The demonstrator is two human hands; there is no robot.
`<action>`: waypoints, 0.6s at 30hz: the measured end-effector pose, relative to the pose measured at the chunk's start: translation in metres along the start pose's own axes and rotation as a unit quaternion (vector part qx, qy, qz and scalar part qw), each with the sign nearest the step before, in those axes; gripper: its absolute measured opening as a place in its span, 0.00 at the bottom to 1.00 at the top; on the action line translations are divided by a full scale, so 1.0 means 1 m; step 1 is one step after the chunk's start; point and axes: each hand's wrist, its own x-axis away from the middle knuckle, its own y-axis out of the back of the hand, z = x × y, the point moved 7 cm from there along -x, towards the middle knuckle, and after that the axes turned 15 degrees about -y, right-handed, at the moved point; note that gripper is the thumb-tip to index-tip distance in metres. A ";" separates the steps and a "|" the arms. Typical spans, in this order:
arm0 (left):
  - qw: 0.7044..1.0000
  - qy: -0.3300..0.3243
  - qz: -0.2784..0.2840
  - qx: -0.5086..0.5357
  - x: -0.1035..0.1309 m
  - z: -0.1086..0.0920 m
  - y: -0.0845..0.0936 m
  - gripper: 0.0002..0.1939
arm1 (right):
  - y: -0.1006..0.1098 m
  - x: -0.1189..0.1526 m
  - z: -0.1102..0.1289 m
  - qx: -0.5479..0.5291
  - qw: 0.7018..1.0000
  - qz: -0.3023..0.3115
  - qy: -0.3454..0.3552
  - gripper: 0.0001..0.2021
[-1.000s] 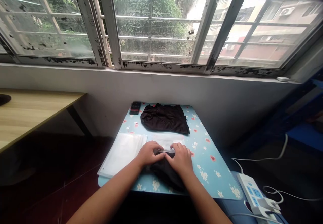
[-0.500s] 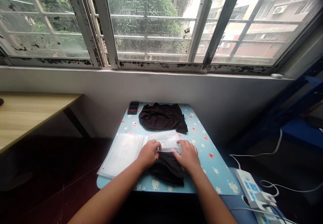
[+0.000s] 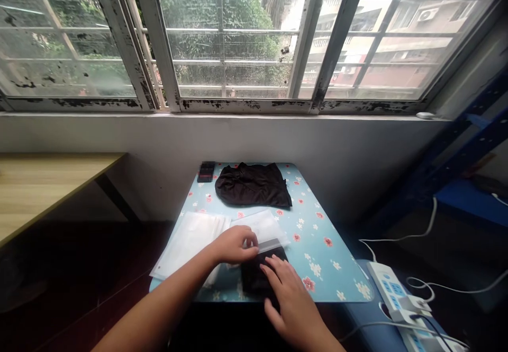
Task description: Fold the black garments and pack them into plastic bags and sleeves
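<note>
My left hand [image 3: 238, 244] curls at the translucent bag [image 3: 264, 226], grip unclear, right hand [image 3: 289, 292] open over black cloth [image 3: 253, 279] at the tabletop's [image 3: 337, 284] near edge; apparently aligning the two, which calls for steadying the bag's edge.

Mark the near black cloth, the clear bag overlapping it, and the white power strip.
Near black cloth [image 3: 255, 278], head view: left part of its surface.
Clear bag [image 3: 265, 226], head view: middle of its face.
White power strip [image 3: 392, 292], head view: its socketed top.
</note>
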 end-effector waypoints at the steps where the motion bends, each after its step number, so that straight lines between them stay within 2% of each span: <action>1: 1.000 -0.005 -0.015 -0.011 -0.005 0.003 0.006 0.09 | 0.002 0.000 -0.004 -0.004 1.000 0.007 0.005 0.32; 4: 0.997 -0.022 -0.049 -0.049 -0.025 0.019 0.015 0.16 | 0.008 -0.003 -0.010 -0.002 0.999 0.038 0.006 0.31; 7: 0.998 -0.030 0.005 -0.055 -0.043 0.039 -0.002 0.23 | 0.009 -0.012 -0.013 0.019 0.998 0.054 -0.003 0.36; 9: 0.997 -0.030 0.052 -0.055 -0.048 0.048 -0.018 0.24 | 0.007 -0.020 -0.015 0.036 0.998 0.048 -0.005 0.40; 13: 0.993 -0.036 0.087 -0.067 -0.049 0.051 -0.035 0.24 | 0.001 -0.040 -0.018 0.068 0.997 0.036 -0.004 0.40; 18: 0.994 -0.043 0.090 -0.048 -0.050 0.050 -0.030 0.25 | 0.009 -0.077 -0.009 0.064 0.998 0.008 -0.003 0.32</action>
